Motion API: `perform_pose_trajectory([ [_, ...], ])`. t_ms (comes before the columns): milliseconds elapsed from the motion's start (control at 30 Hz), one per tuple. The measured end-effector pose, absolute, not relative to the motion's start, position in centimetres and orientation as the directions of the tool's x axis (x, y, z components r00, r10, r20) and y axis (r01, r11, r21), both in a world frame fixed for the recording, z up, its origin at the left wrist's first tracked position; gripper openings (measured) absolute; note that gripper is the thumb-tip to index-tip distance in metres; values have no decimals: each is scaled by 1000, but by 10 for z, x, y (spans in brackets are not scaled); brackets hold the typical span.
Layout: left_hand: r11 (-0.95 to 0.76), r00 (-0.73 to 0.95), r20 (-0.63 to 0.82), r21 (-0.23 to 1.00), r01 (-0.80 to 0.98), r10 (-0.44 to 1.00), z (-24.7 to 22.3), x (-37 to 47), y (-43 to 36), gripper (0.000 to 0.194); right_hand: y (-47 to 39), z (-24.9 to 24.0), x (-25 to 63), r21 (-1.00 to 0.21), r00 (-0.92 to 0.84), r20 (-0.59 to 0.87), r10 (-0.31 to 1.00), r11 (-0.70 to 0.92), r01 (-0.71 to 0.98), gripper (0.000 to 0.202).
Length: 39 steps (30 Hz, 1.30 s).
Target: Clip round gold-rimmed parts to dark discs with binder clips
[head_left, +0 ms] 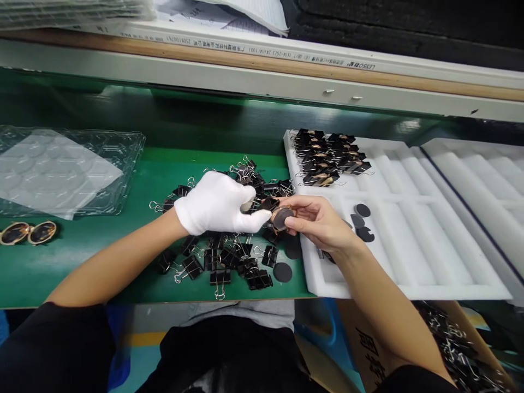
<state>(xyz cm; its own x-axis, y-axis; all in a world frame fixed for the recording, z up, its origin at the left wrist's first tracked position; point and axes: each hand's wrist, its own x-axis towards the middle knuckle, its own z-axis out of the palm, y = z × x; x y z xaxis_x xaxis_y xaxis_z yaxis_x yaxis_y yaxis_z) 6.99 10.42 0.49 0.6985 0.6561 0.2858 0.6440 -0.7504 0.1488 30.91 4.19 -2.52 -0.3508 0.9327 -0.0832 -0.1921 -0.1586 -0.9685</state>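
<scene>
Dark disc (281, 219) in right grip (325, 221), beside left grip (216, 204)

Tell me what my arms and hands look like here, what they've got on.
Your left hand wears a plain white glove ending at the wrist; your right hand is bare. Black sleeves stop near the elbows, leaving both forearms uncovered.

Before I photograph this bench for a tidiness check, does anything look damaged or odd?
One dark disc on the white tray looks odd: its edge has a notch, while the round disc above it appears whole. Also, only the left hand is gloved; the right hand is bare.
</scene>
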Motion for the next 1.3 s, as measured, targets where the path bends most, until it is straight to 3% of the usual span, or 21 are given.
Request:
perform_pose_trajectory([
  [67,-717,647,314,239,654,695,4,71,106,53,41,-23,303,-932,-307,-80,948,-180,-314,26],
  [167,-695,592,377,267,667,713,3,72,109,50,43,-21,292,-872,-171,-108,979,-176,-457,25],
  [433,-811,667,461,314,494,585,-8,74,108,39,50,-28,279,-792,11,-217,976,-169,-587,28],
  [500,-864,704,508,211,456,496,-12,75,108,34,49,-29,279,-777,20,-228,974,-169,-606,30],
  [667,-869,773,597,-245,430,214,-23,77,112,30,48,-30,276,-769,55,-219,974,-137,-625,26],
  [733,-848,774,608,-305,434,178,-26,78,113,30,47,-31,275,-770,53,-217,975,-138,-623,25],
  [800,-862,765,613,-264,433,197,-30,79,113,31,47,-33,273,-774,50,-217,975,-140,-618,25],
  [900,-887,722,582,0,461,375,-30,82,109,33,46,-34,271,-767,42,-212,976,-139,-626,24],
  [1033,-765,714,310,414,494,628,-13,83,105,41,47,-31,274,-754,50,-237,970,-151,-639,26],
  [1133,-629,691,153,583,514,706,9,74,113,53,49,-25,283,-753,90,-225,970,-114,-648,31],
  [1200,-588,610,167,546,597,775,18,65,122,58,51,-21,290,-749,123,-200,972,-71,-658,30],
  [1300,-596,562,198,273,755,803,18,56,133,50,52,-18,296,-772,155,-177,972,-40,-634,29],
])
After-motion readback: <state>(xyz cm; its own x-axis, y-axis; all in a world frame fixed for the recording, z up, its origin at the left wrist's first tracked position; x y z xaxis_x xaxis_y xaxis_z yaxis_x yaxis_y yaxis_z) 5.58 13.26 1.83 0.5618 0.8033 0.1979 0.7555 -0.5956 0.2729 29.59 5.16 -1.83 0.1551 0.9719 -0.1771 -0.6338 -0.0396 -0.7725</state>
